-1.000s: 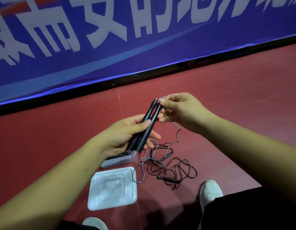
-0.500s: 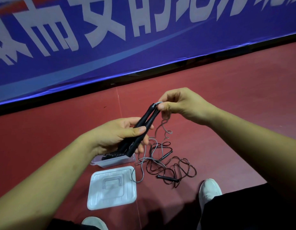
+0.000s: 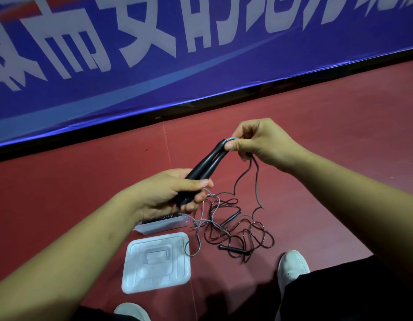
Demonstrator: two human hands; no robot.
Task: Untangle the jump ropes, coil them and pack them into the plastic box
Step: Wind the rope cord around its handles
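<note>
Left hand (image 3: 170, 193) grips two black handles (image 3: 205, 163) | right hand (image 3: 258, 142) pinches grey cord (image 3: 233, 138) at their tips | plastic box (image 3: 163, 225) partly hidden behind left hand | lid (image 3: 156, 262), tangled ropes (image 3: 237, 230), white shoe (image 3: 292, 265) on red floor (image 3: 316, 126)

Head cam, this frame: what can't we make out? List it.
1. Plastic box: head view; the left hand covers most of it, so the contents are unclear.
2. Held handles: the lower ends are hidden in the left hand's grip.
3. Cord at the handle tops: mostly under the right hand.
4. Tangled ropes: too thin to count.
5. Banner: text cut off by the top edge.
</note>
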